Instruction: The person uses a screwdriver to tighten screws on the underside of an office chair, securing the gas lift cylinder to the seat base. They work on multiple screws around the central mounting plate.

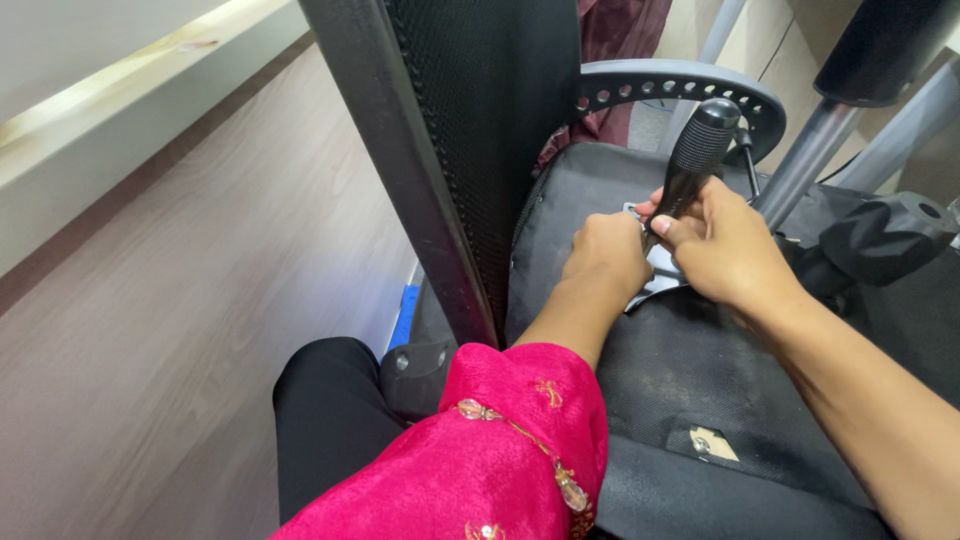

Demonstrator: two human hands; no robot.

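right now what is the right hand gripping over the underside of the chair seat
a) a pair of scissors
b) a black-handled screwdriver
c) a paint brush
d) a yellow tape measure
b: the right hand is wrapped around the lower part of a thick black textured handle, a screwdriver, held upright over the metal plate on the chair seat, with the left hand close beside it.

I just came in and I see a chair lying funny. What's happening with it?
A person is working on an office chair that is tipped over, its underside facing up. The right hand holds a screwdriver by its black handle, tip down at a metal plate on the chair's underside. The left hand is pressed close beside the tip, right at the plate. The chair's mesh back stands up on the left.
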